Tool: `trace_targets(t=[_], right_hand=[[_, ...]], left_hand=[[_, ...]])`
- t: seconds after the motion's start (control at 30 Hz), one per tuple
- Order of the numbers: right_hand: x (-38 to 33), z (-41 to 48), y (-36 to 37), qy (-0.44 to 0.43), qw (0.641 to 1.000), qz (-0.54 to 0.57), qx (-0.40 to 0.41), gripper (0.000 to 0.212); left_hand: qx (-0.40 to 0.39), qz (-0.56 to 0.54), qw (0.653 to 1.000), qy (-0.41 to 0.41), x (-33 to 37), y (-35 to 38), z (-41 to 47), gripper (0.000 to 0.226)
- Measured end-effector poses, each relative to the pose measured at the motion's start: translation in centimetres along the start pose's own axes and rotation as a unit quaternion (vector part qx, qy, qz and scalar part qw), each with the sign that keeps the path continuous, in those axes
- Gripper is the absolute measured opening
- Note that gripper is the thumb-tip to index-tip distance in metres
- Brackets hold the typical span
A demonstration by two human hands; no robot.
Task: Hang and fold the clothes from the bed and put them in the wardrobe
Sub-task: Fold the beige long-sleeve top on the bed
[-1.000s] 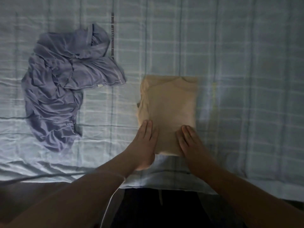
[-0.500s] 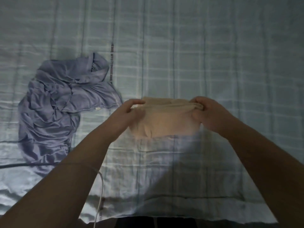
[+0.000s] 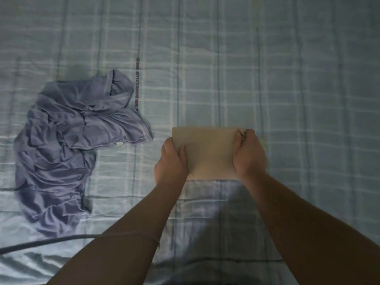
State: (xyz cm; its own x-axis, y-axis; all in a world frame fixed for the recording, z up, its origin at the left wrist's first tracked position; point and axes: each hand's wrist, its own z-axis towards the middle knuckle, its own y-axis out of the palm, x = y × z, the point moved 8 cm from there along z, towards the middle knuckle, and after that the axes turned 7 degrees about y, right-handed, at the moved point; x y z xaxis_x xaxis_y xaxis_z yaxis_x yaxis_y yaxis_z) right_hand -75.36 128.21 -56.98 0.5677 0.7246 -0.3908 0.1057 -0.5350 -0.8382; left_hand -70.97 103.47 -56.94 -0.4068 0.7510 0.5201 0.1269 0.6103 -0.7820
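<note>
A person's two hands hold a folded beige garment (image 3: 209, 153) over a bed (image 3: 287, 79) spread with a pale blue checked sheet, seen from the head camera in dim light. Both bare forearms reach forward from the lower edge of the view and converge on the garment, which forms a flat, compact rectangle between the hands.

The left hand (image 3: 171, 161) grips the garment's left edge, thumb laid across the top face and fingers curled round the side. The right hand (image 3: 248, 155) grips the right edge, its back toward the camera and its fingers curled over the fabric near the far right corner. Whether the garment rests on the sheet or is held just above it cannot be told.

To the left, well apart from the hands, a crumpled lavender-blue garment (image 3: 67, 145) lies unfolded in a loose heap on the bed. A narrow dark printed strip (image 3: 136, 83) runs along the sheet just beside its upper right corner. A grey cord (image 3: 41, 242) crosses the lower left of the bed and passes behind the left forearm.
</note>
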Motion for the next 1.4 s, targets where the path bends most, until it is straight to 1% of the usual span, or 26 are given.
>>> trace_targets(t=[0.1, 0.2, 0.27, 0.33, 0.37, 0.43, 0.5, 0.63, 0.77, 0.87, 0.97, 1.03, 1.1, 1.17, 1.2, 1.23, 1.4], right_hand=[[0.0, 0.2, 0.4, 0.016, 1.0, 0.002, 0.001, 0.027], [0.1, 0.4, 0.1, 0.021, 1.0, 0.011, 0.001, 0.031], [0.4, 0.3, -0.3, 0.034, 0.999, 0.028, 0.003, 0.037], [0.6, -0.2, -1.1, 0.046, 0.998, 0.046, 0.02, 0.047], [0.7, -0.5, -1.4, 0.039, 0.997, 0.05, 0.034, 0.05], [0.9, -1.2, -1.3, 0.025, 0.998, 0.041, 0.035, 0.054], [1.5, -1.7, -0.5, 0.038, 0.999, 0.022, 0.006, 0.054], [1.4, -1.3, 0.0, 0.057, 0.998, 0.031, -0.027, 0.057], [2.1, -0.2, 0.8, 0.123, 0.984, 0.1, -0.088, 0.058], [2.1, 0.1, 0.8, 0.134, 0.973, 0.148, -0.119, 0.058], [1.7, -0.8, -0.1, 0.134, 0.953, 0.222, -0.158, 0.048], [1.4, -1.8, -1.6, 0.128, 0.932, 0.289, -0.178, 0.044], [0.9, -2.6, -3.6, 0.109, 0.927, 0.307, -0.187, 0.053], [0.0, -3.6, -6.1, 0.087, 0.92, 0.319, -0.21, 0.068], [-0.6, -4.3, -7.2, 0.078, 0.916, 0.323, -0.224, 0.073], [-1.4, -5.1, -8.7, 0.064, 0.915, 0.325, -0.232, 0.073], [-7.7, -11.4, -17.1, -0.03, 0.911, 0.346, -0.224, 0.041]], left_hand=[[-0.008, 0.019, 1.0, -0.015, -0.6, 0.4, 0.2, 0.042], [-0.016, 0.01, 0.999, -0.029, -0.6, 0.3, 0.4, 0.041], [0.004, -0.009, 0.999, -0.033, -0.3, -0.1, 0.2, 0.042], [0.047, -0.007, 0.998, -0.046, 0.0, -0.9, 0.1, 0.048], [0.056, 0.0, 0.997, -0.061, 0.1, -1.2, 0.2, 0.054], [0.029, -0.001, 0.995, -0.098, 0.2, -0.8, 0.6, 0.06], [-0.003, -0.026, 0.99, -0.137, 0.0, -0.2, 1.1, 0.061], [-0.018, -0.068, 0.98, -0.188, -0.4, 0.3, 1.6, 0.065], [-0.035, -0.102, 0.977, -0.184, -0.7, 0.4, 1.7, 0.069], [-0.055, -0.13, 0.975, -0.171, -0.9, 0.5, 1.5, 0.071], [-0.055, -0.197, 0.962, -0.178, -0.3, 0.0, 0.7, 0.065], [-0.063, -0.297, 0.93, -0.207, 0.4, -0.6, -0.6, 0.053], [-0.087, -0.376, 0.895, -0.225, 1.5, -1.8, -2.2, 0.048], [-0.1, -0.407, 0.883, -0.212, 2.9, -3.9, -3.7, 0.049], [-0.095, -0.42, 0.88, -0.202, 3.7, -5.4, -4.4, 0.046], [-0.084, -0.431, 0.878, -0.193, 4.7, -7.2, -5.3, 0.045], [-0.008, -0.434, 0.888, -0.151, 8.4, -18.0, -10.9, 0.043]])
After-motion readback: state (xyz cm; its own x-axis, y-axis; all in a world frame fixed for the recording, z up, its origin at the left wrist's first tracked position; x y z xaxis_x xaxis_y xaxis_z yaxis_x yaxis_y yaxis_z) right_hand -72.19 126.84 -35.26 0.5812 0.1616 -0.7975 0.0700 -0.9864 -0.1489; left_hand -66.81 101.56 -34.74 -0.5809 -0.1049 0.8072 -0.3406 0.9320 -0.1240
